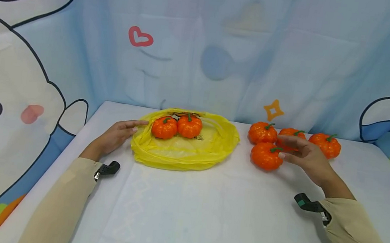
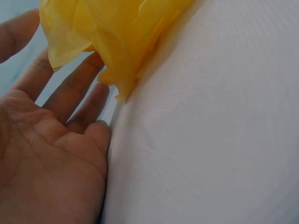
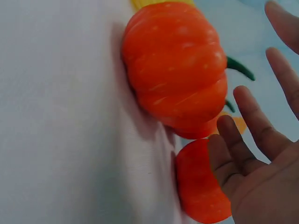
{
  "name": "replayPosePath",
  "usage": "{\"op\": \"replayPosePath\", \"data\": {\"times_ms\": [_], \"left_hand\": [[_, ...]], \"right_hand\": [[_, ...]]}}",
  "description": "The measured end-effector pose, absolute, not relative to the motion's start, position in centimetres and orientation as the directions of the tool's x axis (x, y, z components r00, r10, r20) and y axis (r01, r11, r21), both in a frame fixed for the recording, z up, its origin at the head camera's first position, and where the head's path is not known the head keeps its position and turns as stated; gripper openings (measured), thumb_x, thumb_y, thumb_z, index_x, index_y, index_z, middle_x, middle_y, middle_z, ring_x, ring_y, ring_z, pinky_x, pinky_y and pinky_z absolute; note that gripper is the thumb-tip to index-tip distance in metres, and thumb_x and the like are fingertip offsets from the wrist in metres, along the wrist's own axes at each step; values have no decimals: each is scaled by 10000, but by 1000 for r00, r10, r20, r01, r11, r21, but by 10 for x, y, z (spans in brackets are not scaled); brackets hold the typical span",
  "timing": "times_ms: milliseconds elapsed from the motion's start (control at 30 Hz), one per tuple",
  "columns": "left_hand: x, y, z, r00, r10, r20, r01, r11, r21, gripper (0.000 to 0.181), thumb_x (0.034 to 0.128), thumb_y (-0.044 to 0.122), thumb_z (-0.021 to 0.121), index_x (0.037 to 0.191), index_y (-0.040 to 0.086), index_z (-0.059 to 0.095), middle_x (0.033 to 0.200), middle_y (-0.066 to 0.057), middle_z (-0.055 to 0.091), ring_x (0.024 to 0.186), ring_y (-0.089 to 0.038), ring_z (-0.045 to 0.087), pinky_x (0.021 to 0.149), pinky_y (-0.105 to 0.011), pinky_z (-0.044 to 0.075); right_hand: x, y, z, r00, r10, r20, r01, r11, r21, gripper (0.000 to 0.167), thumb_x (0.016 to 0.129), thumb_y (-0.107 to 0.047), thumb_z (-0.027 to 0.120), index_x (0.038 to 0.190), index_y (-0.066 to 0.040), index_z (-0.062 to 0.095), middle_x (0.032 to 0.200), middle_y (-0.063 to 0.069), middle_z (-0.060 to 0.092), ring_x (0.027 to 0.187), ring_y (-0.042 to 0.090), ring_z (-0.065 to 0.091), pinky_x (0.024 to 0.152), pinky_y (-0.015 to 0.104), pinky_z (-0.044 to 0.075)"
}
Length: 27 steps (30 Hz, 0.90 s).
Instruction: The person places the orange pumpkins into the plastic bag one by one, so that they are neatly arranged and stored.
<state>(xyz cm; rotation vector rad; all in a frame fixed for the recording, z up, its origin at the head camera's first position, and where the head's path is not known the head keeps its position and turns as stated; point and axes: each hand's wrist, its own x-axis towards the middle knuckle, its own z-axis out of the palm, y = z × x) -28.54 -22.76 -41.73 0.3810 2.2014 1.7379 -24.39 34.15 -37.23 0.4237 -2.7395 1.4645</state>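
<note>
A yellow plastic bag lies spread on the table with its mouth upward, and two small orange toy pumpkins sit side by side in it. At the bag's left rim is my left hand, its fingers extended; in the left wrist view they reach behind the yellow plastic. My right hand hovers beside the nearest loose pumpkin, thumb and fingers spread. In the right wrist view a gap shows between that pumpkin and the fingers.
Behind the nearest loose pumpkin stand three more: one at the left, one partly hidden by my right hand, and one at the right. A white cloth covers the table. A printed curtain hangs along its back edge.
</note>
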Motion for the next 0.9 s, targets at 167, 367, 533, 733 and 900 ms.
{"op": "replayPosePath", "data": {"times_ms": [167, 367, 533, 733, 900], "left_hand": [[-284, -226, -416, -916, 393, -78, 9, 216, 976, 458, 1037, 211, 432, 1479, 93, 445, 1647, -47, 218, 1541, -241, 107, 1261, -476, 91], [-284, -226, -416, -916, 392, -79, 6, 212, 977, 462, 1035, 204, 431, 1481, 82, 439, 1648, -53, 215, 1542, -241, 101, 1261, -475, 86], [-285, -226, -416, -915, 394, -81, 1, 203, 979, 471, 1032, 212, 442, 1483, 79, 434, 1648, -55, 212, 1542, -243, 97, 1262, -479, 80], [-286, -227, -418, -915, 394, -83, -3, 199, 980, 469, 1034, 214, 441, 1484, 82, 433, 1649, -52, 210, 1541, -238, 97, 1262, -471, 84], [-286, -227, -418, -916, 394, -80, 1, 203, 979, 469, 1035, 212, 438, 1484, 80, 431, 1648, -58, 211, 1542, -242, 93, 1262, -477, 78]], "right_hand": [[-248, 342, -382, -951, -305, 54, -232, 584, -778, 561, 927, -207, 686, 1439, -90, 488, 1391, -53, 528, 1099, -36, 519, 856, 95, 477], [-250, 341, -388, -942, -336, -17, -219, 650, -728, 601, 907, -295, 708, 1448, -165, 481, 1486, 72, 438, 1246, 179, 488, 885, 142, 462], [-251, 339, -388, -944, -327, -39, -201, 665, -719, 616, 883, -316, 733, 1430, -172, 491, 1491, 119, 429, 1278, 319, 475, 901, 189, 460], [-253, 341, -391, -947, -320, -27, -210, 680, -702, 607, 877, -331, 738, 1419, -186, 505, 1472, 96, 457, 1241, 277, 496, 877, 148, 463], [-252, 343, -390, -947, -320, -34, -212, 700, -682, 612, 872, -358, 741, 1419, -216, 508, 1477, 92, 466, 1259, 329, 514, 874, 161, 470]]}}
